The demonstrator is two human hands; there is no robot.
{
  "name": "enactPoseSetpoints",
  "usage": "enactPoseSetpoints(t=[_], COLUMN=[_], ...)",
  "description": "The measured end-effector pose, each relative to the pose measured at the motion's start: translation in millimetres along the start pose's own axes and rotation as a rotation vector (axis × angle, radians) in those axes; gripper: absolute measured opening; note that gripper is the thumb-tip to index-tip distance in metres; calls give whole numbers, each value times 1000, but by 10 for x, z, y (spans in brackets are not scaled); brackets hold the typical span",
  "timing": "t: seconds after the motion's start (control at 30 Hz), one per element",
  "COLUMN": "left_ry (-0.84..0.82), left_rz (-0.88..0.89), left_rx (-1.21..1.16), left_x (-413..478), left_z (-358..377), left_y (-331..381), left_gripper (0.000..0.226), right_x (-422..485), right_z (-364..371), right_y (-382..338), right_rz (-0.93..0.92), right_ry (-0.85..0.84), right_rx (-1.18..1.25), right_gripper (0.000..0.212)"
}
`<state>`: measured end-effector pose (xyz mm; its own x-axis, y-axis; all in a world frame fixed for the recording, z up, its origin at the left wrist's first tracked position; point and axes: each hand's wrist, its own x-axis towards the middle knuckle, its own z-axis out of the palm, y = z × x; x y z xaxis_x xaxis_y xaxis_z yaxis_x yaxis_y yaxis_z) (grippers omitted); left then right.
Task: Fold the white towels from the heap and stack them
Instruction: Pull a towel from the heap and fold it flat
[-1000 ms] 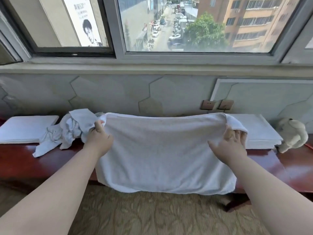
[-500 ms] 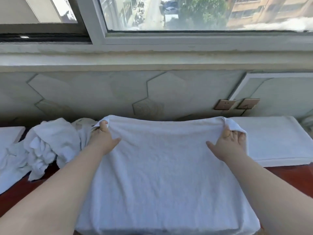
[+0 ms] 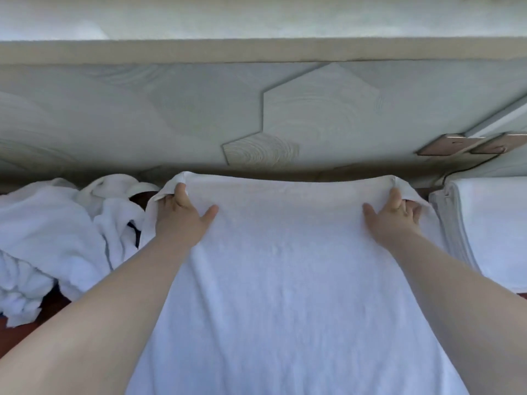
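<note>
A white towel (image 3: 285, 266) lies spread flat in front of me, its far edge close to the wall. My left hand (image 3: 182, 215) grips the towel's far left corner, cloth wrapped over the fingers. At the far right corner my right hand (image 3: 393, 215) grips the towel the same way. A heap of crumpled white towels (image 3: 57, 240) lies to the left of the spread towel. To the right sits a stack of folded white towels (image 3: 490, 229).
The grey hexagon-patterned wall (image 3: 285, 109) rises just behind the towel, under a window sill (image 3: 256, 51). Two brown wall sockets (image 3: 467, 143) sit at the right. A strip of dark red wooden surface (image 3: 20, 334) shows at the lower left.
Both hands have carried the towel's far corners forward toward the wall, laying it flatter. My view has tilted down and moved closer, so the window has left the frame.
</note>
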<state>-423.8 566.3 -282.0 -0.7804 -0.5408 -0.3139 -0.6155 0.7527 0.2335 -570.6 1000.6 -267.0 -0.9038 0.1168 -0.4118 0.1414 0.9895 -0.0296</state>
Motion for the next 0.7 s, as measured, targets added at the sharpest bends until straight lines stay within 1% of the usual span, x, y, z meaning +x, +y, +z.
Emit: enactPoseSetpoints(t=[0.1, 0.17, 0.2, 0.23, 0.3, 0.33, 0.37, 0.47, 0.7], left_ry=[1, 13, 29, 35, -13, -49, -78, -58, -63], left_rz=[-13, -39, 3, 99, 351, 441, 472, 381, 326], left_rx=[85, 106, 113, 116, 162, 216, 271, 332, 359], left_x=[-108, -194, -270, -358, -562, -643, -688, -691, -833], left_z=[77, 160, 196, 246, 376, 435, 484, 536, 583], left_y=[105, 232, 325, 430, 631, 699, 736, 725, 743], left_gripper=[92, 79, 74, 71, 72, 73, 75, 78, 79], right_x=[59, 19, -37, -114, -258, -298, -303, -198, -106], right_z=[95, 124, 136, 155, 258, 315, 350, 347, 298], right_y=[-44, -92, -141, -200, -288, -307, -308, -282, -232], right_rz=[9, 5, -36, -117, -340, -418, -457, -461, -515], right_ry=[-11, 17, 34, 47, 43, 33, 28, 62, 59], right_rx=[-1, -15, -14, -17, -83, -131, -168, -192, -203], right_gripper=[75, 71, 71, 71, 73, 74, 74, 77, 79])
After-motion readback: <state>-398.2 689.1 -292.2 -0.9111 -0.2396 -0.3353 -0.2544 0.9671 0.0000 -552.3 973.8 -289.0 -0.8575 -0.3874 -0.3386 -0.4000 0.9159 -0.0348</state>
